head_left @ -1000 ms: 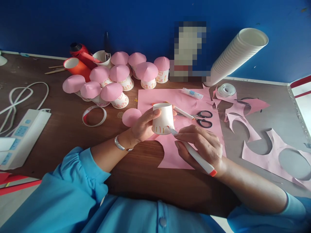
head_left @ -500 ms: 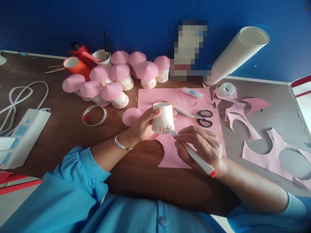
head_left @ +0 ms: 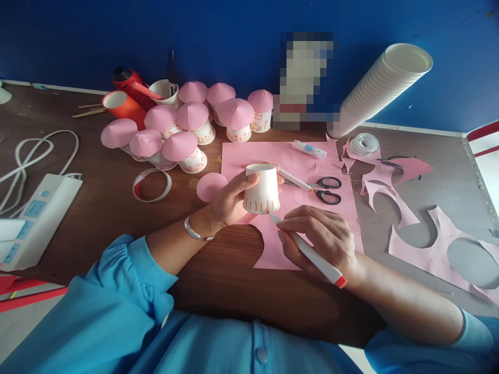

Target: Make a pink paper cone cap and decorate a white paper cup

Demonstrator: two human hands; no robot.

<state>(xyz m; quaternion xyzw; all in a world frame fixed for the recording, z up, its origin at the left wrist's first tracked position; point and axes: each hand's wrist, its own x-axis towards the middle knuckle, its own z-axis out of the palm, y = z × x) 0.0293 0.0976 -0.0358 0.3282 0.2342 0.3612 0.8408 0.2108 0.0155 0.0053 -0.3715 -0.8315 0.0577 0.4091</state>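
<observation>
My left hand (head_left: 230,200) is wrapped round a white paper cup (head_left: 262,184), held above the table. Short red and yellow strokes run along the cup's lower rim. In my right hand (head_left: 322,236) is a white marker (head_left: 315,257) with an orange-red end, its tip at the cup's lower edge. Another white pen (head_left: 294,180) shows behind the cup, beside black-handled scissors (head_left: 328,189); whether my left fingers touch that pen I cannot tell. Pink paper (head_left: 273,244) lies underneath.
Several cups with pink cone roofs (head_left: 236,113) stand at the back left, near an orange cup (head_left: 123,109). A tall stack of paper cups (head_left: 384,85) leans at the back right. Tape (head_left: 364,144), a glue stick (head_left: 309,149), paper scraps (head_left: 440,244) and a power strip (head_left: 42,223) lie around.
The marker tip has moved slightly down and left to the cup's lower edge, and the red stroke there looks longer. My left hand and the cup have hardly moved.
</observation>
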